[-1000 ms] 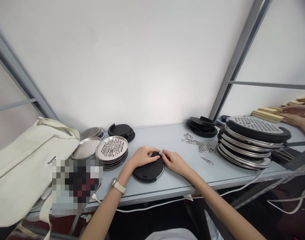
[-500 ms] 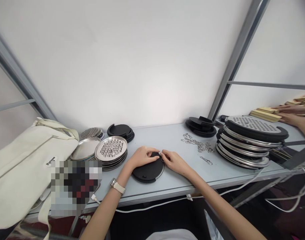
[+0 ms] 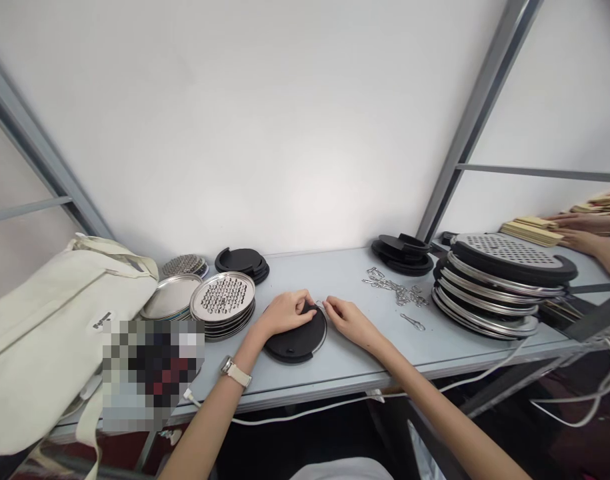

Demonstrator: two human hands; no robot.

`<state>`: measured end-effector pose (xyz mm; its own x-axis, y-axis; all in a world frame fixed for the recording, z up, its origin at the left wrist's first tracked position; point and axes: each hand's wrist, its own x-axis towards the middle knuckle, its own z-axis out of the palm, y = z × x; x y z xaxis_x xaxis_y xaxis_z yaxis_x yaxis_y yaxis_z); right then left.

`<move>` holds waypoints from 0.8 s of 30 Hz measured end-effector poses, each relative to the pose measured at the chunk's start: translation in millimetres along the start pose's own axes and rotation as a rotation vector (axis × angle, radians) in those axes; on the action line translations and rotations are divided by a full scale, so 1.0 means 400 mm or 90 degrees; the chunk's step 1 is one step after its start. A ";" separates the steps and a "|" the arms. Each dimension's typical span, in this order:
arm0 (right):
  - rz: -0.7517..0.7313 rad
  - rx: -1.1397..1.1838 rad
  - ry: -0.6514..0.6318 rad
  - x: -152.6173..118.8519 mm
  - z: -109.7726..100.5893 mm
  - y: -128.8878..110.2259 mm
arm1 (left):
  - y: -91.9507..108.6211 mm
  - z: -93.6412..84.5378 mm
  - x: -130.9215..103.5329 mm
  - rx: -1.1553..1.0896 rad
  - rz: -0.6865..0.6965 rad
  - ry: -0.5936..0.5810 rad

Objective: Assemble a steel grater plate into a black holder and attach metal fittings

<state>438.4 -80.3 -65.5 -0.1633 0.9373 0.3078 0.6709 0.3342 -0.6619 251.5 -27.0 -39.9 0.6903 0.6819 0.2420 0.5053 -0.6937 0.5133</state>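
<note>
Cream fabric on the far left: that's the bag (image 3: 59, 333), lying on the grey table (image 3: 279, 390) beside a pixelated patch. Next come plain metal discs (image 3: 172, 297), with a small stack of perforated discs (image 3: 183, 265) behind them, then a stack of grater discs (image 3: 223, 297), holes showing on top, and black round parts (image 3: 242, 260) just behind. Now the middle! Left hand (image 3: 286, 313), watch (image 3: 236, 371) at the wrist, bends over the black disc (image 3: 297, 340), thumb on top and fingers curled at its far edge, holding it flat on the table. A thin metal wire (image 3: 319, 303) pokes out at that edge, and the right hand (image 3: 347, 321) has it pinched between thumb and forefinger. Further right, metal clips (image 3: 397, 288) lie in a loose heap, one single clip (image 3: 413, 322) nearer the front; black parts (image 3: 403, 253) sit behind. Then a tall stack (image 3: 499, 287) of discs, yellowish pieces (image 3: 531, 231), and another person's hands (image 3: 585, 233) on the far right.
</note>
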 end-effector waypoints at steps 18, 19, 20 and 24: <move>-0.022 -0.068 -0.065 -0.004 -0.004 -0.001 | 0.013 0.001 -0.006 0.003 0.033 0.000; -0.023 -0.069 -0.067 -0.004 -0.005 -0.003 | 0.013 0.001 -0.005 0.008 0.032 -0.005; -0.024 -0.071 -0.070 -0.004 -0.006 -0.004 | 0.012 0.001 -0.005 0.015 0.031 -0.011; -0.025 -0.071 -0.068 -0.005 -0.007 -0.006 | 0.012 0.000 -0.005 0.030 0.031 -0.022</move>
<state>439.3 -83.4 -62.5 -0.2637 0.9308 0.2533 0.7373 0.3638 -0.5693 252.3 -31.7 -37.9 0.7322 0.6386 0.2369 0.4934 -0.7370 0.4619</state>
